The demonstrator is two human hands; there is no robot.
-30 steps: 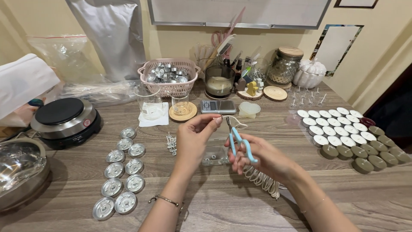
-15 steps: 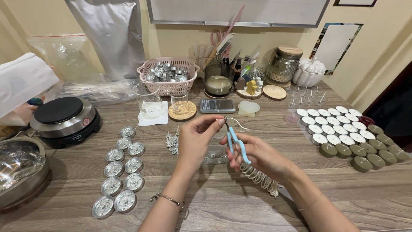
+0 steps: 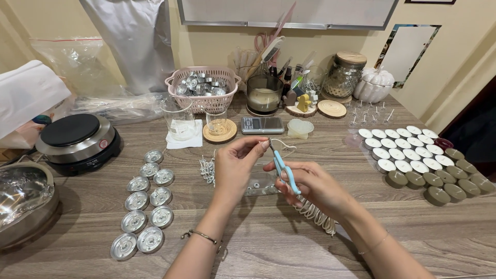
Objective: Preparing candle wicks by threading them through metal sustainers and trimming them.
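My right hand (image 3: 315,187) grips small light-blue scissors (image 3: 281,168), blades pointing up toward my left hand. A coil of white wick cord (image 3: 316,215) hangs from under that hand onto the table. My left hand (image 3: 236,166) pinches the thin white wick (image 3: 283,147) at the scissor tips, fingers closed on it. Below the hands lies a small clear bag (image 3: 261,183) with metal bits. A cluster of small metal wick tabs (image 3: 207,168) lies just left of my left hand.
Several empty metal tealight cups (image 3: 145,203) lie at the left, near a hot plate (image 3: 76,137) and a steel pot (image 3: 23,199). White and olive tealights (image 3: 421,161) fill the right. Behind stand a pink basket (image 3: 202,88), glass beakers (image 3: 179,119), a scale (image 3: 263,125) and jars.
Both hands have stayed in the middle of the table. The scissors have tilted more upright and their tips have come closer to my left fingertips.
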